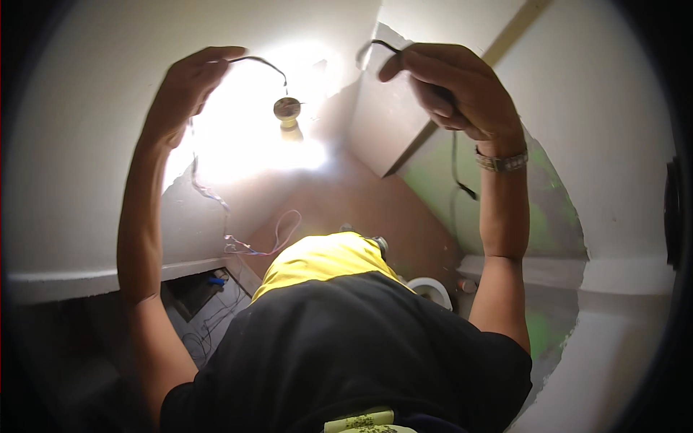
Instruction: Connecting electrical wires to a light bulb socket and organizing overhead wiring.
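My left hand [189, 88], raised at the upper left, pinches a thin black wire [267, 63]. This wire arcs right and down towards a round brassy fitting with a pale yellow base [287, 112], in front of the glare; whether they join is unclear. Up on the right, the fingers of my right hand [456, 88] are closed on a black cable [385, 45], whose short end sticks out leftward. A dark cord with a thicker black end [467, 190] hangs below that hand. Beneath my left hand dangle twisted thin wires [196, 177], leading down to a pinkish-red loop [292, 224].
Strong light washes out the wall at upper left. A pale ledge [79, 283] runs along the lower left, above a dark recess with loose cables [206, 328] and a blue item [216, 280]. A white round rim [433, 289] shows low right, near a wall with peeling green paint [440, 169].
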